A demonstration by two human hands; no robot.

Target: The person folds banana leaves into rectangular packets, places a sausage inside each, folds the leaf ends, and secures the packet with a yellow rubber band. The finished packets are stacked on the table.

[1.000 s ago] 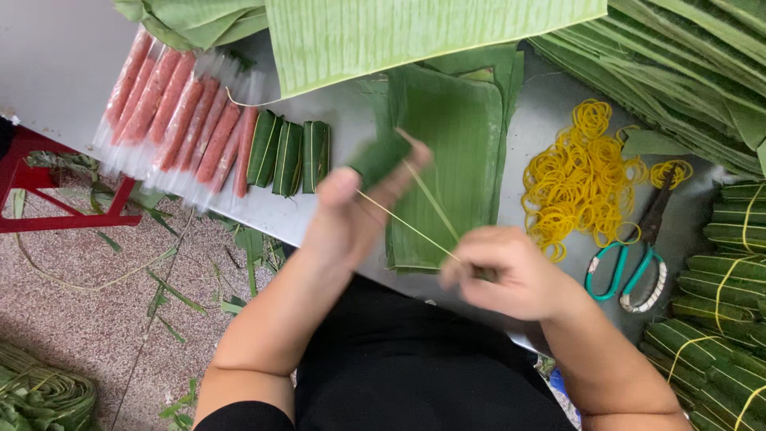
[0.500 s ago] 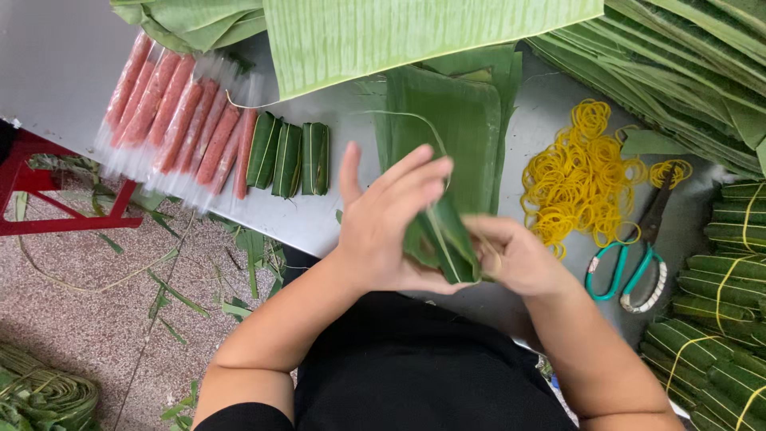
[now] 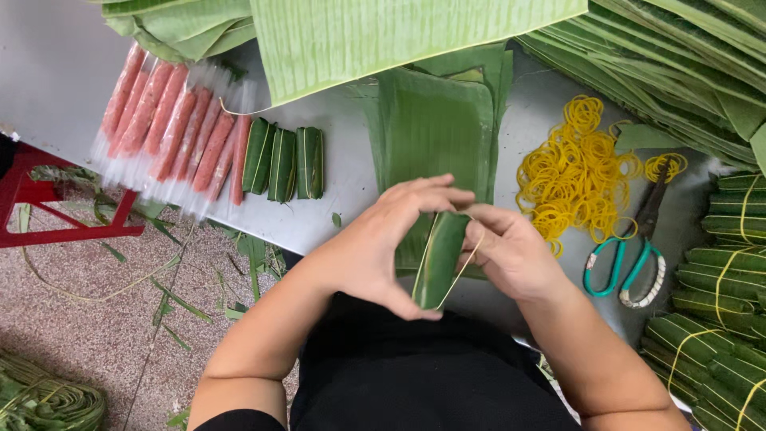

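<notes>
A small roll wrapped in green banana leaf (image 3: 440,259) is held upright between both hands above the table's near edge. My left hand (image 3: 383,239) grips its left side and bottom end with thumb and fingers. My right hand (image 3: 515,251) holds its right side and stretches a yellow rubber band (image 3: 467,259) lengthwise around it. Behind the hands lies a stack of cut banana leaf sheets (image 3: 435,128).
On the metal table (image 3: 343,199): a row of pink sausages in clear wrap (image 3: 171,132), three wrapped green rolls (image 3: 283,164), a heap of yellow rubber bands (image 3: 574,172), green-handled scissors (image 3: 638,247). Banded bundles (image 3: 718,303) stack at right. Red stool (image 3: 56,199) at left.
One second ago both hands pulled a rubber band taut, the roll raised in the left. Now the roll stands between both hands with the band looped along it.
</notes>
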